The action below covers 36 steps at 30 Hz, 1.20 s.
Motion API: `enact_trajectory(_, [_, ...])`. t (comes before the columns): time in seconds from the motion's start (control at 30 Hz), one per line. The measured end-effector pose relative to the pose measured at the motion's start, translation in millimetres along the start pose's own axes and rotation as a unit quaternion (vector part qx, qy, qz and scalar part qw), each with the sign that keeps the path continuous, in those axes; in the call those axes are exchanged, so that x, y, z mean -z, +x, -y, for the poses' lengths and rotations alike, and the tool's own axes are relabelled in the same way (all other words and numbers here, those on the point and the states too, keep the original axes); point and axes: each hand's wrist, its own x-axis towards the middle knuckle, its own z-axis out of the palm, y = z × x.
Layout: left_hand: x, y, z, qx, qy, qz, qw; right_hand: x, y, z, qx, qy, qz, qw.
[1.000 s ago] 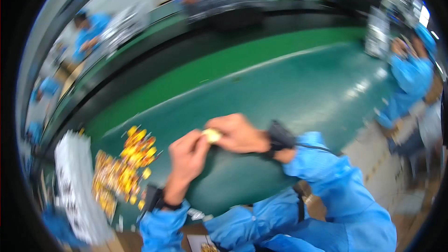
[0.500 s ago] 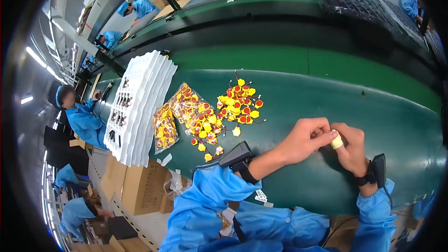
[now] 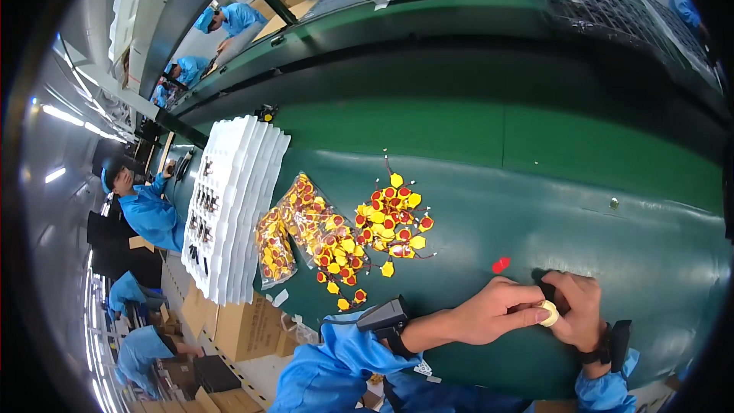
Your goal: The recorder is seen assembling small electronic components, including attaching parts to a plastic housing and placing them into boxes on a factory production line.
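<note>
Both of my hands meet at the right above the green work surface (image 3: 459, 222). My left hand (image 3: 501, 310) pinches a small, round, pale yellow piece (image 3: 549, 313) between thumb and fingers. Curled around the other side of it is my right hand (image 3: 579, 310), its thumb against the piece. I cannot tell whether it sits on the thumb tip like a finger cot. A small red flat piece (image 3: 501, 265) lies just beyond my left hand. Farther left is a loose pile of yellow-and-red wired parts (image 3: 394, 214), which look like wrapped button cells.
Clear plastic bags (image 3: 275, 248) of the same parts lie left of the pile. Beside them rises a stack of white trays (image 3: 237, 206) holding small dark parts. Cardboard boxes (image 3: 241, 321) stand below on the floor. Co-workers in blue sit across the bench and at far left.
My view has tilted, so the bench appears lower. My hands stay together at the pale yellow piece, whose round end now faces me. The red piece now shows on the surface.
</note>
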Motion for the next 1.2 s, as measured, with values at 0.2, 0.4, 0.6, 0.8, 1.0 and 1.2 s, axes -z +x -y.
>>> enact_trajectory(0.2, [2.3,2.4,1.7,-0.007,0.024,-0.017,1.0,-0.9,1.9,4.2,-0.038,-0.008,-0.009,0.999])
enact_trajectory(0.4, [4.3,-0.2,-3.4,-0.002,-0.029,-0.069,0.997,-11.6,3.8,9.5,-0.05,0.006,-0.038,0.998])
enact_trajectory(0.6, [-4.1,9.8,-1.7,-0.013,-0.039,-0.068,0.997,-12.2,-0.6,19.2,-0.029,-0.016,-0.07,0.997])
enact_trajectory(0.8, [-4.4,12.4,7.5,-0.042,-0.135,-0.107,0.984,-14.0,-3.0,2.9,-0.062,-0.009,-0.037,0.997])
enact_trajectory(1.0, [-5.5,13.9,12.0,-0.049,-0.106,-0.097,0.988,-16.4,-3.2,6.5,-0.062,0.019,-0.029,0.997])
enact_trajectory(1.2, [-5.2,10.5,5.5,-0.071,-0.103,-0.106,0.986,-18.7,-7.5,-6.2,-0.07,0.035,-0.059,0.995])
